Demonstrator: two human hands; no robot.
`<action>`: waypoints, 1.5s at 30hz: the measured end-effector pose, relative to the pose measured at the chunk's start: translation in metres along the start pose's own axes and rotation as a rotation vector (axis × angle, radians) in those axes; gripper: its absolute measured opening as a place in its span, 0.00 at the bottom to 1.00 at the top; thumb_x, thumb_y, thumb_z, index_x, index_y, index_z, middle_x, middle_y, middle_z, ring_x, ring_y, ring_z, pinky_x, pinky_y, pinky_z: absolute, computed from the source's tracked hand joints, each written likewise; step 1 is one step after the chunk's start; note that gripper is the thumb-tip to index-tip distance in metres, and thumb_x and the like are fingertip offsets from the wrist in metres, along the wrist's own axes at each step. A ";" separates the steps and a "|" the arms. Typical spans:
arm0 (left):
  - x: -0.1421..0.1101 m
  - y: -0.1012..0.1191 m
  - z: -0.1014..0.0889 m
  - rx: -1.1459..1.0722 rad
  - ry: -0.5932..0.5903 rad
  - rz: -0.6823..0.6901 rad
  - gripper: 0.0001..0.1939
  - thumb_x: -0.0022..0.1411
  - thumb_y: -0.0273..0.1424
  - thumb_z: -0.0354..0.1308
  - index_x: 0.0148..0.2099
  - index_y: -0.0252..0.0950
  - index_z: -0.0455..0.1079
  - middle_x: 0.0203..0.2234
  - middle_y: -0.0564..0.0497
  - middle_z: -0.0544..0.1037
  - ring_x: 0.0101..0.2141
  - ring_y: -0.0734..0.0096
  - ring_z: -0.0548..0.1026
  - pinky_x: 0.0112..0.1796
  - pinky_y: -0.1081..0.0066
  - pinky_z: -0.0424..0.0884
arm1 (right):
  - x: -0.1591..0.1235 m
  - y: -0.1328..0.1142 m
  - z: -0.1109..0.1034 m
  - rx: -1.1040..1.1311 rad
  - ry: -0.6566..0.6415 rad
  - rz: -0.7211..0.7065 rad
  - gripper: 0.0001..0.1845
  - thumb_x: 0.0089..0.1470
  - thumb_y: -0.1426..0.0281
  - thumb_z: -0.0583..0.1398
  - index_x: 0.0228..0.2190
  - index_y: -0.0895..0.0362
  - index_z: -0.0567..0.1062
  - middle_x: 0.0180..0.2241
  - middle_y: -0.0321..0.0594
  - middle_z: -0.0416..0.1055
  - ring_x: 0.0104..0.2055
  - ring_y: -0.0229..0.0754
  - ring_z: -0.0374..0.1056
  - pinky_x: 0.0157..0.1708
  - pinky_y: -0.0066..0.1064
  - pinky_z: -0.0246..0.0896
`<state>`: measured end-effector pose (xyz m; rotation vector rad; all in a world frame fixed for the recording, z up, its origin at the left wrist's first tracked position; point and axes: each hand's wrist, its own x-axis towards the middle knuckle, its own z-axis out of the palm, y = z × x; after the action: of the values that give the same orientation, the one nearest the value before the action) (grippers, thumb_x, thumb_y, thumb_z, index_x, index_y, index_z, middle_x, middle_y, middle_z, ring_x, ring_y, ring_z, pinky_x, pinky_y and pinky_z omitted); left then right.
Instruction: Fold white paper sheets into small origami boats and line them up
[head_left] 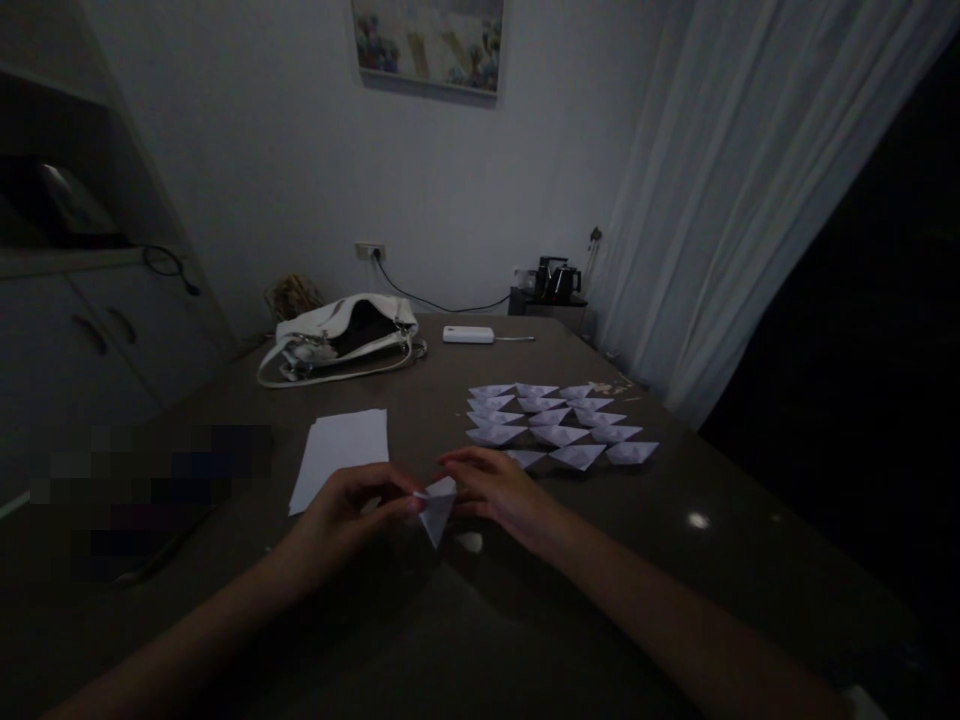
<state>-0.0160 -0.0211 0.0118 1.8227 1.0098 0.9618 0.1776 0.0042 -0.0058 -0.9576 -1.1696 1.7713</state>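
Observation:
Between the fingertips of my left hand (352, 505) a small folded piece of white paper (438, 512) is pinched, its point hanging down. My right hand (499, 490) is closed at the paper's right side, thumb below and fingers above; the exact contact is partly hidden. Beyond my right hand, several white paper boats (559, 434) stand in rows, with some of the nearest row hidden behind the hand. A stack of white paper sheets (345, 445) lies just past my left hand, which covers its near right corner.
The dark table (600, 580) carries a white handbag (341, 335) at the back left and a white power bank (469, 335) with a short cable. Light crumbs (611, 389) lie near the right edge. A black kettle (562, 283) stands beyond the table, beside a pale curtain (675, 180).

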 end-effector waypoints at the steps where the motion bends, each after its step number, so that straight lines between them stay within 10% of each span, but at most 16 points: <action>1: -0.001 0.001 0.001 0.054 -0.021 0.036 0.08 0.56 0.35 0.59 0.31 0.36 0.73 0.25 0.51 0.75 0.28 0.68 0.72 0.29 0.73 0.66 | -0.001 0.000 0.000 0.019 0.001 0.014 0.16 0.46 0.68 0.64 0.38 0.59 0.70 0.32 0.39 0.70 0.30 0.36 0.69 0.35 0.32 0.66; 7: -0.003 0.005 0.004 0.333 -0.144 0.189 0.06 0.59 0.33 0.58 0.35 0.37 0.73 0.29 0.50 0.76 0.30 0.68 0.71 0.31 0.74 0.65 | -0.001 0.003 -0.001 -0.053 -0.042 -0.005 0.21 0.45 0.81 0.59 0.44 0.60 0.69 0.24 0.32 0.68 0.24 0.31 0.65 0.28 0.25 0.60; 13: -0.003 0.003 0.007 0.409 -0.019 0.210 0.06 0.58 0.34 0.57 0.34 0.37 0.71 0.28 0.50 0.73 0.29 0.68 0.69 0.30 0.74 0.64 | -0.001 0.006 0.003 -0.219 -0.142 -0.118 0.18 0.49 0.76 0.60 0.44 0.57 0.71 0.24 0.33 0.70 0.23 0.32 0.64 0.26 0.24 0.57; 30: 0.003 0.001 0.011 0.103 0.113 -0.010 0.12 0.54 0.39 0.61 0.31 0.36 0.65 0.27 0.51 0.71 0.30 0.68 0.70 0.32 0.72 0.69 | -0.002 0.006 0.003 -0.380 -0.231 -0.309 0.12 0.51 0.63 0.60 0.33 0.60 0.76 0.24 0.34 0.68 0.25 0.32 0.60 0.26 0.24 0.54; 45: 0.005 -0.002 0.009 0.182 0.090 -0.189 0.19 0.54 0.46 0.58 0.27 0.34 0.72 0.18 0.52 0.73 0.21 0.69 0.69 0.21 0.76 0.60 | 0.000 0.005 0.002 -0.539 0.006 -0.444 0.09 0.53 0.69 0.58 0.33 0.59 0.77 0.27 0.38 0.74 0.29 0.39 0.69 0.29 0.28 0.61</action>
<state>-0.0069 -0.0187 0.0079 1.8041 1.3376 0.8667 0.1746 0.0017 -0.0102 -0.9032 -1.7474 1.1198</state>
